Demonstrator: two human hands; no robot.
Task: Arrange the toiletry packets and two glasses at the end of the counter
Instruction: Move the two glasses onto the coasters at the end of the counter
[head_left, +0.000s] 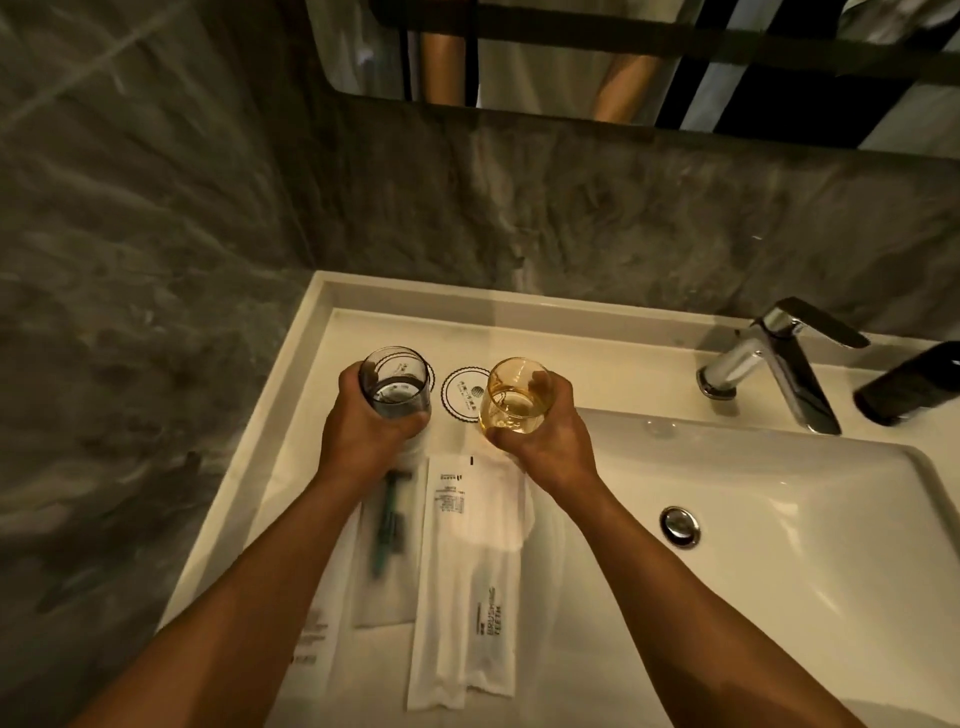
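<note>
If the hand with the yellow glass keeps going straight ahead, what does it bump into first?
Probably nothing on the counter. The right hand with the amber glass points toward the back rim of the counter, then the grey wall. The round coaster lies just to its left. Height is unclear.

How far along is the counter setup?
Done: toiletry packets lie side by side at the counter's left end. In hand: left hand holds the grey glass, right hand the amber glass, both above the round coasters. Left: set each glass down and release.
</note>
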